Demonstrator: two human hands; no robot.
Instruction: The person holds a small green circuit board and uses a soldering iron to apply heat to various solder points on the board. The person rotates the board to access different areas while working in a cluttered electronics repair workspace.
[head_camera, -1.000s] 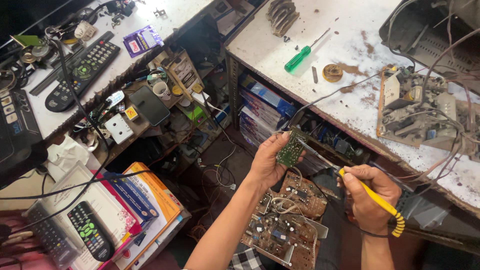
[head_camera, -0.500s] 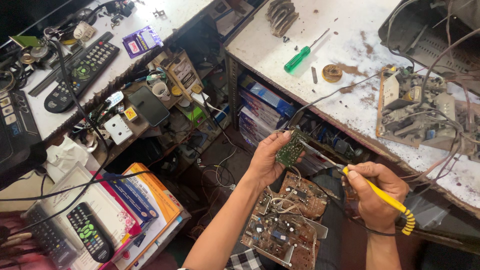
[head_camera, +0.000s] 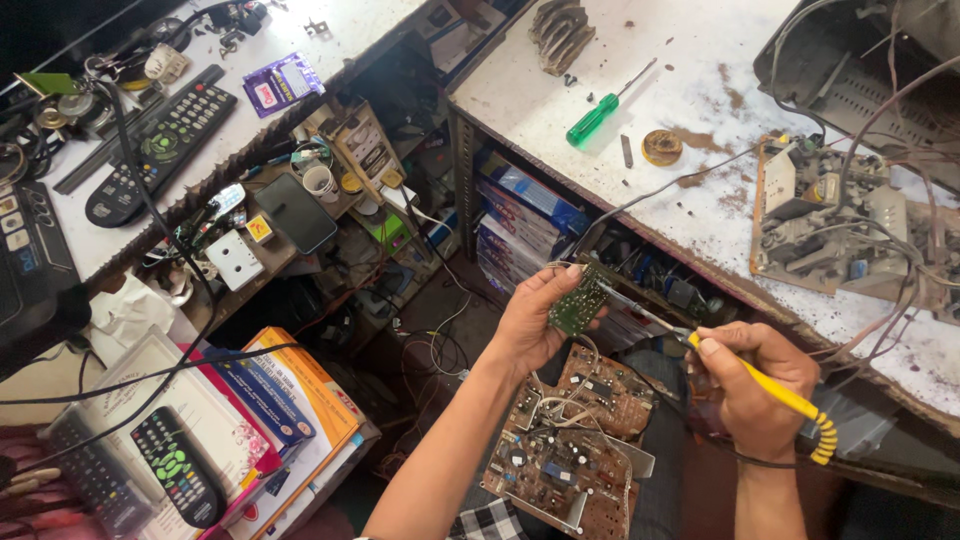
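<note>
My left hand (head_camera: 528, 322) holds a small green circuit board (head_camera: 578, 303) upright between fingers and thumb. My right hand (head_camera: 752, 383) grips a yellow-handled soldering iron (head_camera: 762, 386), whose metal tip reaches left and touches the small board's edge. Under both hands, on my lap, lies a larger brown circuit board (head_camera: 570, 445) crowded with components and loose wires.
A white workbench (head_camera: 700, 70) to the right carries a green screwdriver (head_camera: 596, 116), a solder reel (head_camera: 662, 147) and an opened chassis (head_camera: 840, 210). Left are remote controls (head_camera: 160, 140), a phone (head_camera: 297, 212), books (head_camera: 285, 400) and another remote (head_camera: 177, 465).
The view has shifted slightly. My right hand has edged left with the iron, bringing its tip closer against the small board. The left hand keeps its hold.
</note>
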